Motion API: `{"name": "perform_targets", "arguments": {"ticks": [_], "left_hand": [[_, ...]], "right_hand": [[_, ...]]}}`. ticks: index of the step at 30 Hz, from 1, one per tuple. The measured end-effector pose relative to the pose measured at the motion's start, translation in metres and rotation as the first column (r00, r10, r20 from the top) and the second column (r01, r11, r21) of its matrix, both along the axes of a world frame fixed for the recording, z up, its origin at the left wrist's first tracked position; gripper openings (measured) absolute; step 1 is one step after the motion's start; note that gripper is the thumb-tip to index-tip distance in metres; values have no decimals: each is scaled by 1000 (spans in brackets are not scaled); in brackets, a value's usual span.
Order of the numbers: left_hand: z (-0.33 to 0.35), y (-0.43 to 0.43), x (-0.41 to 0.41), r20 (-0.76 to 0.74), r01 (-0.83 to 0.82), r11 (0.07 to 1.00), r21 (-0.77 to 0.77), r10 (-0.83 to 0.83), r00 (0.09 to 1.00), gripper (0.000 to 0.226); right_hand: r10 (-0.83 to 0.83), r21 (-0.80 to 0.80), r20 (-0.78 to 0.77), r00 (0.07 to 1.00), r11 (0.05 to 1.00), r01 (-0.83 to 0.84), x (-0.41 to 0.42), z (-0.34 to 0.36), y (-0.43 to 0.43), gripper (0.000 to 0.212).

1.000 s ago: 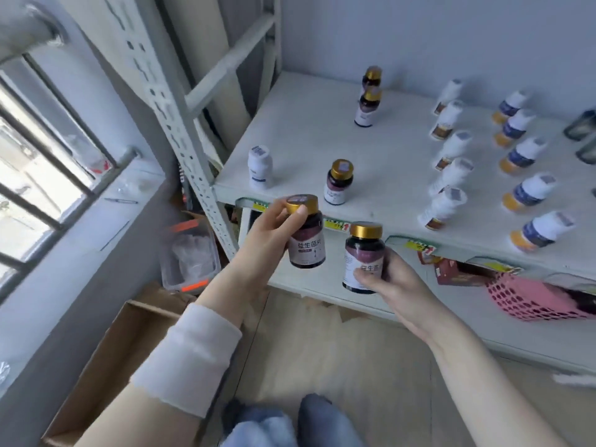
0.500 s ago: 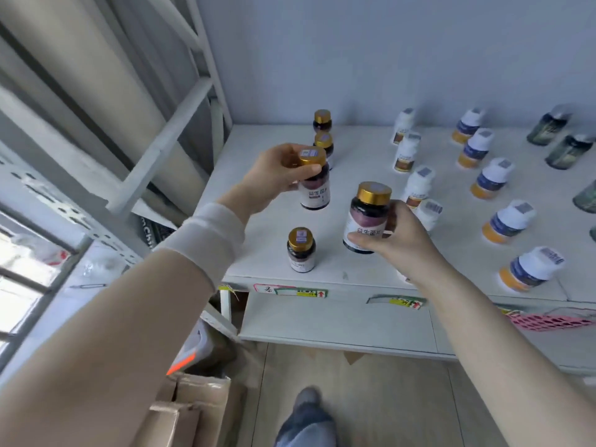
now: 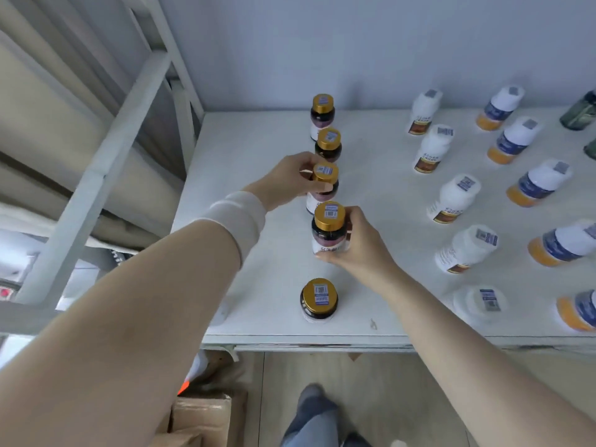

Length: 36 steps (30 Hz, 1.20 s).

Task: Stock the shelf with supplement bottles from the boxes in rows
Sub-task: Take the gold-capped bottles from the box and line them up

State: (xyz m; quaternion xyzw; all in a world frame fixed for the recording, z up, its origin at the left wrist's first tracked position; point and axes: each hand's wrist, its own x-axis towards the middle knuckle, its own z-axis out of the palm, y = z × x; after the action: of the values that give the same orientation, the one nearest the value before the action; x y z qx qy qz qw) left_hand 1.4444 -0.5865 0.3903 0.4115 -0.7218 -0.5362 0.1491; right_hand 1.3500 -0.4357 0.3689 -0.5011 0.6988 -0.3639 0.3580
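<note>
Shelf point(image 3: 258, 285) of white board spans the view, bottles standing on it in rows that run near to far. Below its near left corner a cardboard box point(image 3: 200, 417) sits on the floor point(image 3: 403, 398). The left hand point(image 3: 283, 183) extends from the left, fingers and thumb curled round the neck of the third gold-capped bottle point(image 3: 324, 185), counted from the far wall point(image 3: 354, 43) in the leftmost row. The right hand point(image 3: 361, 250), just nearer, grips the fourth gold-capped bottle point(image 3: 329, 230) round its label, thumb along the base edge; I cannot tell whether either bottle rests on the board. Both held bottles are upright, one just behind the other. Two more gold-capped bottles point(image 3: 328, 145) stand farther back, and a lone gold-capped bottle point(image 3: 319, 300) stands near the front edge, apart from both hands. To the right stand a row of white bottles point(image 3: 432, 153), then blue-and-orange bottles point(image 3: 512, 143).
</note>
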Motion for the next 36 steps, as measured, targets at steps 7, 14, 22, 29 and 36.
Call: {"name": "perform_targets", "arguments": {"ticks": [7, 14, 22, 29, 36], "left_hand": [[-26, -1, -11, -51, 79, 997, -21, -80, 996, 36], [-28, 1, -11, -29, 99, 995, -26, -99, 995, 38], [2, 16, 2, 96, 54, 995, -82, -46, 994, 69], [71, 60, 67, 391, 81, 848, -524, 155, 907, 59], [104, 182, 137, 600, 173, 690, -702, 443, 666, 58]], "right_hand": [[4, 59, -38, 999, 998, -2, 2, -34, -7, 63], [30, 60, -59, 998, 998, -27, 2, -37, -5, 69], [127, 17, -171, 977, 992, -126, -10, -21, 6, 91], [64, -189, -457, 887, 968, -167, -30, 52, 29, 68], [250, -62, -725, 642, 904, -423, 30, 107, 66, 67]]}}
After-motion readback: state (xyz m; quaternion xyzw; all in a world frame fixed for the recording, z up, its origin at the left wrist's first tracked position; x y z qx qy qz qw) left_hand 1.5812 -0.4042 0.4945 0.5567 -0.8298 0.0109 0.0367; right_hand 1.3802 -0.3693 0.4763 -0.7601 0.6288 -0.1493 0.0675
